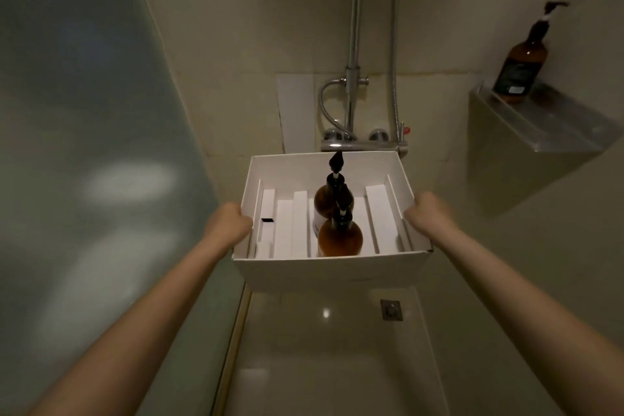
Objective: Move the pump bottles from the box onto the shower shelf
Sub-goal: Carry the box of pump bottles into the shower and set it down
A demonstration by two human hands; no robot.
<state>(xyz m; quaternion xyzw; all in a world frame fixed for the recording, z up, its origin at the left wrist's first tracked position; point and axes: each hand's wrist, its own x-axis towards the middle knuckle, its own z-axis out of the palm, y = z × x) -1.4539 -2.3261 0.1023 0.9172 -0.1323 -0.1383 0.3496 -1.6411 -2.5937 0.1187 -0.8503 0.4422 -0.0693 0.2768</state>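
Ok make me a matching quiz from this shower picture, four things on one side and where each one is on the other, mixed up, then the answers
Things:
1. Shelf bottle
2. Box
3. Drain
4. Tap

Places:
A. On the floor, below the box
B. On the wall, behind the box
C. On the metal shelf, upper right
D. Held between the left hand and right hand

Pairs: 1-C, 2-D, 3-A, 4-B

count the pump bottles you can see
3: two amber pump bottles upright in the white box, one behind the other; a third on the shower shelf. None seem hidden.
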